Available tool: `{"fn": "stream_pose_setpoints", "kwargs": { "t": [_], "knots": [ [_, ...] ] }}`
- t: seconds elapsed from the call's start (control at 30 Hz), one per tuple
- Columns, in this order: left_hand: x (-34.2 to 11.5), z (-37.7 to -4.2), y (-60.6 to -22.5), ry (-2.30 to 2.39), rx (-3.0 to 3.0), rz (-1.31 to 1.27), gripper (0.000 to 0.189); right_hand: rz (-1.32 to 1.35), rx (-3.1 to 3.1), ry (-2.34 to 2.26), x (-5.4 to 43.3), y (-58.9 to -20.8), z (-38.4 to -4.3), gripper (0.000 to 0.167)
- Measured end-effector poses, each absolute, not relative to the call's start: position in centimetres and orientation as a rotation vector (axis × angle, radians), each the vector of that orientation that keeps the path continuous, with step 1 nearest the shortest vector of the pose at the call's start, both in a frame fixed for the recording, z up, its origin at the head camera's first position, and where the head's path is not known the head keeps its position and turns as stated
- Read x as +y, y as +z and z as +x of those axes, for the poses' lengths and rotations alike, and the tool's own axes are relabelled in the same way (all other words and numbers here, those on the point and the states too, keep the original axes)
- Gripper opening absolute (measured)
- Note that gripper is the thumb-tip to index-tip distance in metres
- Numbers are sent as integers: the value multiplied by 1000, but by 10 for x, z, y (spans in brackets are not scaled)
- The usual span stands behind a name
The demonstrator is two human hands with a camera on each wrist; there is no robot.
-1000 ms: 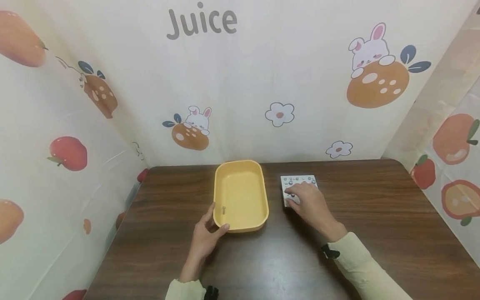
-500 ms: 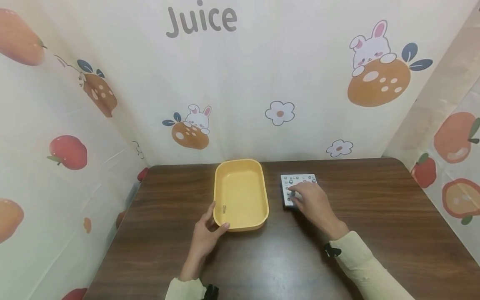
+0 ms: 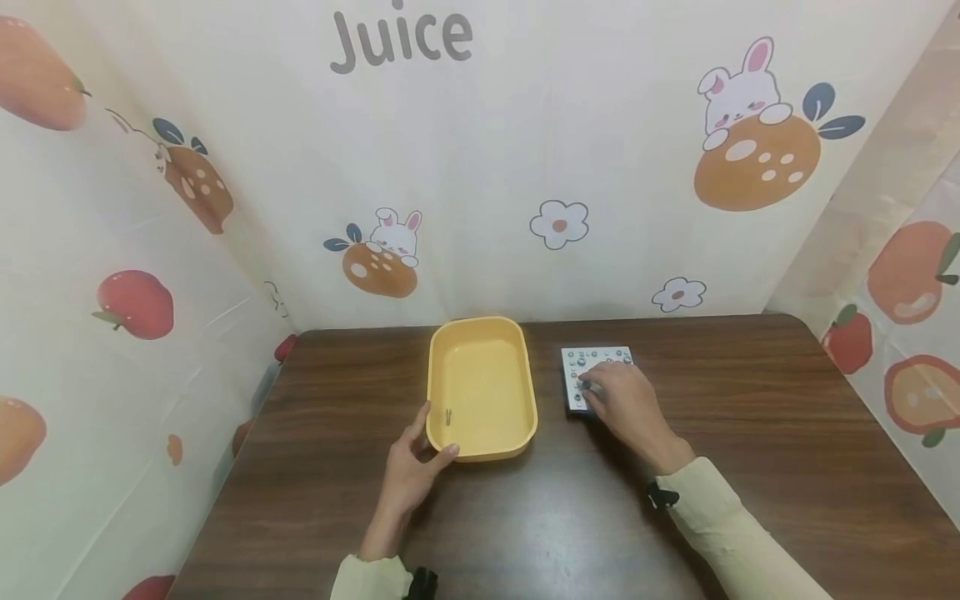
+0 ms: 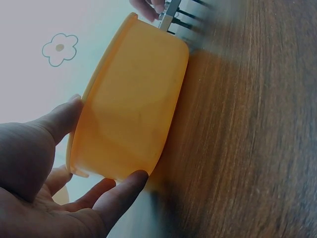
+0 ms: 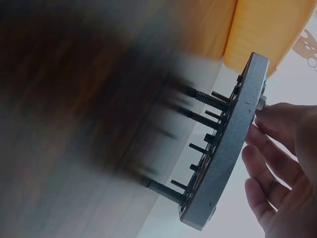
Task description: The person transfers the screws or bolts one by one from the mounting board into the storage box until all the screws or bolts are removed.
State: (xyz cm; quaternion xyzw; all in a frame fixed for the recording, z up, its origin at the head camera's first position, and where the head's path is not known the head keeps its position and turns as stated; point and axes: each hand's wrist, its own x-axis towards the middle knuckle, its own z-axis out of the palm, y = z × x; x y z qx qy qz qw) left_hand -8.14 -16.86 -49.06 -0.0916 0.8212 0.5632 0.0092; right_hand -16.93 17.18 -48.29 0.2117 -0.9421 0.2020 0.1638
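My left hand [image 3: 408,475] grips the near left corner of a yellow plastic tray [image 3: 483,325], thumb at the near rim and fingers along its side. A small screw [image 3: 448,417] lies inside, near that corner. To the right, my right hand [image 3: 626,408] is over a silver metal plate [image 3: 597,353] dotted with bolt heads. Its thumb and index finger pinch a bolt at the plate's left part. In the right wrist view the thumb covers part of a bolt head [image 5: 261,102] on the plate's upper face. Several threaded shanks [image 5: 210,100] stick out underneath the plate.
The tray and plate stand side by side toward the back of a dark wooden table [image 3: 510,533]. A pale curtain [image 3: 480,167] with fruit and rabbit prints hangs close behind the table's back edge and along both sides.
My right thumb and index finger have shifted slightly at the plate and now sit closer together around the bolt. The left hand and the tray stay put.
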Motion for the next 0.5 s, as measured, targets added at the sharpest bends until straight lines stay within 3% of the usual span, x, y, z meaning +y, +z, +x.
{"fn": "stream_pose_setpoints", "kwargs": {
  "t": [0.5],
  "knots": [
    [-169,-83,-491,1748,2582,-284,88,594,-2684,550,169,-485,-176,10]
  ]
}}
